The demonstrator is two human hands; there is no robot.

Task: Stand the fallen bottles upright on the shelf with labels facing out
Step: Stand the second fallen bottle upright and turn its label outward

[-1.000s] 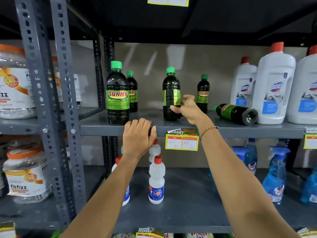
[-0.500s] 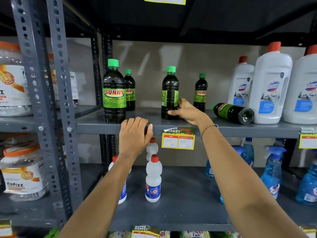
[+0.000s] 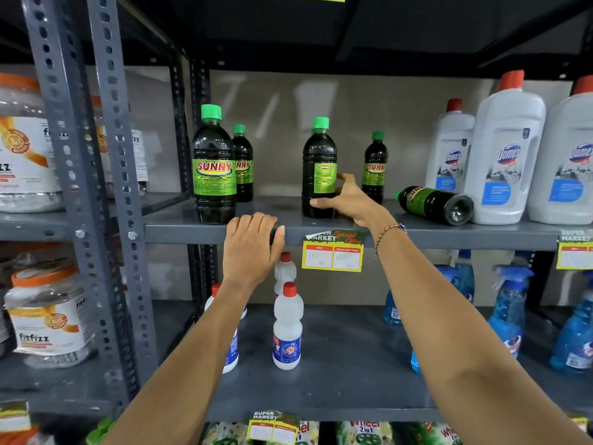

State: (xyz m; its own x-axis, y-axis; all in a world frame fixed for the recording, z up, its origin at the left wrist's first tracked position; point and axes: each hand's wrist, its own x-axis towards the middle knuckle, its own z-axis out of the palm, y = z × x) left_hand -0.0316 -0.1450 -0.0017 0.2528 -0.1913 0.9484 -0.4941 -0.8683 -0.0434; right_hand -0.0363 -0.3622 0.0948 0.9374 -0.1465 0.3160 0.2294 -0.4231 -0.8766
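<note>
Shelf (image 3: 417,234), mid-frame, carries the row. Centre bottle (image 3: 319,149), upright at frame centre, is mid-twist: its face is coming round toward me, so I judge this one nearly done. Fallen bottle (image 3: 433,203), centre right, lies on its side, base toward me, untouched. My right hand (image 3: 349,200) clamps the centre bottle's lower body, thumb in front, fingers round the right. My left hand (image 3: 252,248) curls its fingers together over the shelf lip. Label (image 3: 324,176): at the bottle's left edge half a second ago, now right of centre.

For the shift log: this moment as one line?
right hand: grips upright bottle, label turned aside | left hand: holds shelf edge | fallen bottle: lying, untouched
</note>
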